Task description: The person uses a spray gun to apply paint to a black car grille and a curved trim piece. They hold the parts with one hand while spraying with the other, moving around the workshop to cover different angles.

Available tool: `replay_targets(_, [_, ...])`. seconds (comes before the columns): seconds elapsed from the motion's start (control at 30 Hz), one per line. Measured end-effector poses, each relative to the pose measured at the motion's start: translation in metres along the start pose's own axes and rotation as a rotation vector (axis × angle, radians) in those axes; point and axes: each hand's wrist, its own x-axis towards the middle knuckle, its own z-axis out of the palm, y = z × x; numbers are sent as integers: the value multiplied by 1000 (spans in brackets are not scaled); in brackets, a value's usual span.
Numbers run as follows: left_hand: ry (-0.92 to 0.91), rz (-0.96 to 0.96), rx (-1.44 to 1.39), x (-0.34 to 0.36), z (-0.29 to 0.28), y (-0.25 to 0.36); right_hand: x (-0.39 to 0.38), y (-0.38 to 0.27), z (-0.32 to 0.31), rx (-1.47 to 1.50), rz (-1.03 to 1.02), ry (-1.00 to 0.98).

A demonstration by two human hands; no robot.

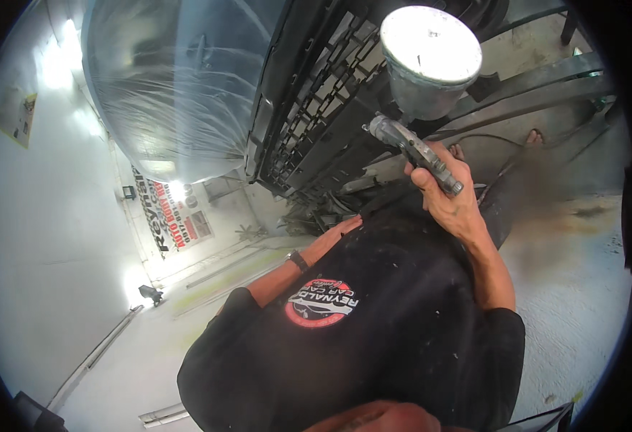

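Observation:
My right hand (445, 194) grips a spray gun (413, 151) by its handle; a whitish-topped paint cup (420, 93) sits on the gun, tilted toward me. My left hand (342, 229) lies with fingers extended at the edge of my black T-shirt (373, 338), holding nothing that shows. Just beyond the gun is a black grille (316, 93) with a mesh pattern, next to a panel covered in wrinkled clear plastic sheeting (179, 93).
Dark curved trim pieces (532, 86) span the upper right, and a thin hose (492, 139) runs below them near my bare feet (534, 137). More dark parts (308, 212) are piled beyond my left hand. A banner (175, 223) and lamp (150, 294) are along the white walls.

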Motion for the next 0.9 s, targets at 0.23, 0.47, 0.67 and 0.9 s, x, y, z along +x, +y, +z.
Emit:
replay_targets(0.23, [-64, -114, 33, -13, -30, -7, 10, 29, 34, 135, -116, 123])
replay_targets(0.47, [-89, -56, 234, -22, -24, -44, 14, 32, 44, 170, -174, 225])
replay_targets(0.67, [-131, -169, 85, -23, -29, -45, 6, 45, 58, 141, -75, 199])
replay_targets(0.9, [-151, -60, 129, -33, -34, -57, -4, 37, 97, 120, 43, 52])
